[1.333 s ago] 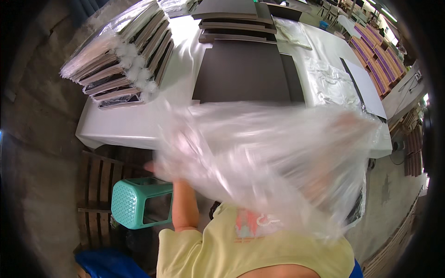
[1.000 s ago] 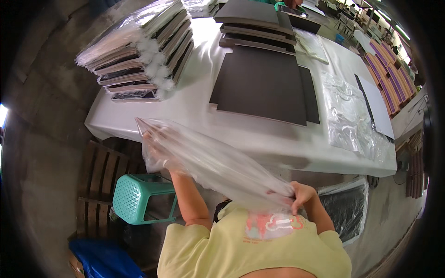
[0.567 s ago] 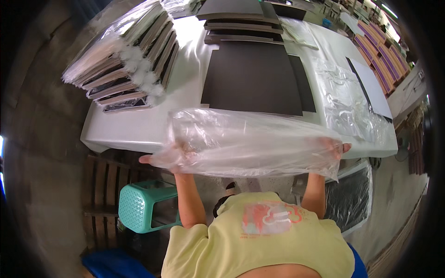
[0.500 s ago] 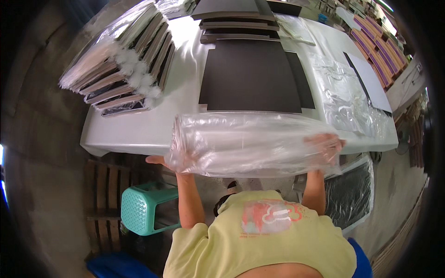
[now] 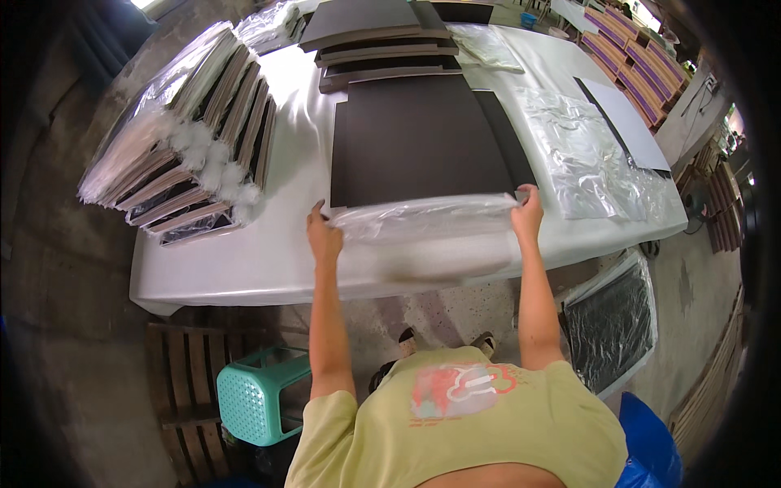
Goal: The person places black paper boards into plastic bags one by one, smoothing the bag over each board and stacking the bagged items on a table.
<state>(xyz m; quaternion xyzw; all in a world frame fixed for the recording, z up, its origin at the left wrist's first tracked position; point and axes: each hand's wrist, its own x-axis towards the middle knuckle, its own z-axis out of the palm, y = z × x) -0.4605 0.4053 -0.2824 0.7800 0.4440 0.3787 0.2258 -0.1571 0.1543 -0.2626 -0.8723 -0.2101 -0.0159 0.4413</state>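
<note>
A clear plastic bag (image 5: 423, 220) is stretched between my two hands along the near edge of a dark flat board (image 5: 415, 146). My left hand (image 5: 325, 237) grips the bag's left corner, beside the board's near left corner. At the opposite corner my right hand (image 5: 527, 215) is closed on the bag's right end. The bag's far edge meets the board's near edge; whether it reaches around the board I cannot tell. Another dark board (image 5: 504, 130) shows beneath, jutting out to the right. Both lie on the white-covered table (image 5: 285, 195).
Bagged boards (image 5: 203, 138) lean in a fanned stack on the left. More dark boards (image 5: 382, 49) are piled at the back. Loose plastic bags (image 5: 578, 154) and a white sheet (image 5: 626, 122) lie on the right. A green stool (image 5: 248, 398) and a wrapped dark panel (image 5: 614, 325) stand below the table.
Both hands have moved forward from the table's front edge to the board's near edge. The bag, raised and bunched over my forearms before, is now lower and drawn out between the hands.
</note>
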